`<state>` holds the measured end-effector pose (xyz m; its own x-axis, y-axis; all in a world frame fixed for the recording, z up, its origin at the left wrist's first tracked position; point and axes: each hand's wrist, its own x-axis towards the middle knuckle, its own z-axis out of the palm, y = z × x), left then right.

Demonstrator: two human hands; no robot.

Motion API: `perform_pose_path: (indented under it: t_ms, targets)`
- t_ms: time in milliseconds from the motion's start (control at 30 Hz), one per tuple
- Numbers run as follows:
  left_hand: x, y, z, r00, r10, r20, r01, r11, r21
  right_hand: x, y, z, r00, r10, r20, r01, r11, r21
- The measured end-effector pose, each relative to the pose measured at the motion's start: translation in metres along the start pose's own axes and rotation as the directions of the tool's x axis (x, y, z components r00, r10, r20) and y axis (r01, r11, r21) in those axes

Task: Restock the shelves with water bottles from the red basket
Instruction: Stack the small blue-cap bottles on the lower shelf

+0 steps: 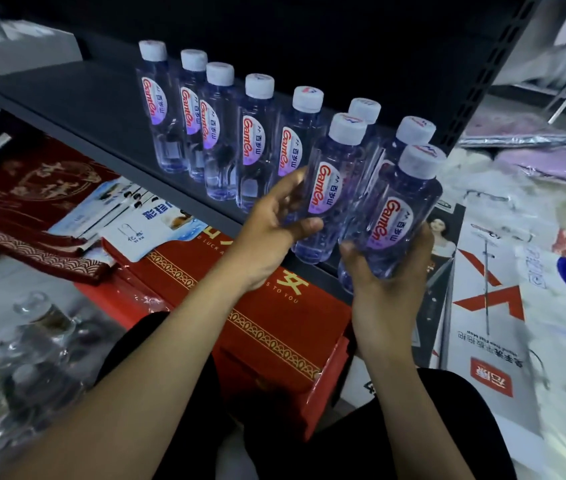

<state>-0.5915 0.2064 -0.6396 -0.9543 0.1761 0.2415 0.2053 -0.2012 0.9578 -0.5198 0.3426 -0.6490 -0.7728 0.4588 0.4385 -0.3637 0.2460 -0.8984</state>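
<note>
Dark shelf (101, 109) carries a row of Ganten bottles (253, 140). Left hand (274, 223) grips one water bottle (333, 188), right hand (385, 271) a second bottle (402, 202), at the shelf's right end. Risk, we judge: setting both down together may knock neighbours over. Red basket not in view; rear bottles (364, 109) mostly hidden.

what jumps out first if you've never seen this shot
Two clear, white-capped water bottles are held up at centre right: the left hand grips the left bottle, the right hand the right bottle. Behind them a row of matching bottles stands on the dark shelf, with a red box below.
</note>
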Motion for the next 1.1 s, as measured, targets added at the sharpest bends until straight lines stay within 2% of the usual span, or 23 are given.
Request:
perform_pose_path:
  t_ms: [67, 200, 367, 567, 667, 733, 1100]
  targets:
    - [-0.002, 0.000, 0.000, 1.000, 0.000, 0.019, -0.001, 0.999, 0.054, 0.001, 0.001, 0.002, 0.999, 0.003, 0.034, -0.003, 1.000, 0.003]
    - [-0.012, -0.003, 0.000, 1.000, 0.002, 0.007, -0.004, 0.958, 0.287, 0.003, 0.004, 0.004, 0.995, 0.005, 0.100, -0.002, 1.000, -0.027]
    - [-0.018, -0.008, -0.003, 0.993, 0.116, -0.031, -0.075, 0.802, 0.593, 0.008, 0.008, 0.005, 0.991, -0.028, 0.131, 0.035, 0.998, -0.045]
    - [-0.019, -0.013, 0.002, 0.979, 0.182, -0.089, -0.089, 0.781, 0.618, 0.019, 0.012, 0.007, 0.988, -0.005, 0.153, 0.014, 0.998, -0.056]
    - [-0.020, -0.013, 0.004, 0.976, 0.185, -0.117, -0.080, 0.801, 0.594, 0.014, 0.018, 0.001, 0.992, 0.034, 0.123, -0.008, 0.980, -0.200]
    - [-0.021, -0.013, 0.005, 0.974, 0.170, -0.151, -0.054, 0.818, 0.573, 0.006, 0.022, -0.005, 0.996, 0.049, 0.073, -0.031, 0.972, -0.234]
    - [-0.019, -0.008, 0.011, 0.966, 0.160, -0.201, -0.016, 0.819, 0.573, 0.005, 0.022, -0.001, 0.999, -0.031, 0.045, 0.044, 0.942, -0.332]
